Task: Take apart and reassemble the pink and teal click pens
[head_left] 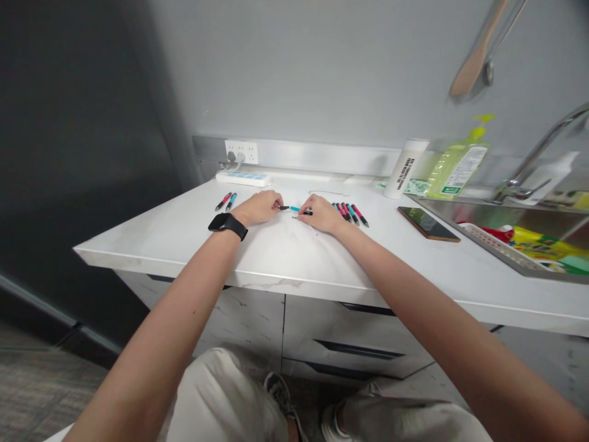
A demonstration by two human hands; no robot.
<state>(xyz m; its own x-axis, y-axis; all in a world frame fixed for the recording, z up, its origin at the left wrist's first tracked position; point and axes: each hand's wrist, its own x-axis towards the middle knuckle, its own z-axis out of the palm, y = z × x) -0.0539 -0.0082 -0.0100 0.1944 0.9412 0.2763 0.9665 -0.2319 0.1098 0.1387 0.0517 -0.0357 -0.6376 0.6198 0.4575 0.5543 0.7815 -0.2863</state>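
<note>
My left hand, below a wrist with a black watch, pinches a small black pen piece above the white counter. Facing it, my right hand is closed on a teal and black pen barrel. A narrow gap seems to lie between the two pieces. Beside my right hand lies a row of several red and teal pens, partly hidden by the hand. Left of my left hand rest a red pen and a teal pen. A tiny dark bit near my right fingertips is too small to name.
A power strip lies by the wall below a socket. To the right are a phone, a white tube, a green pump bottle and a sink with packets in it. The counter's front edge runs below my forearms.
</note>
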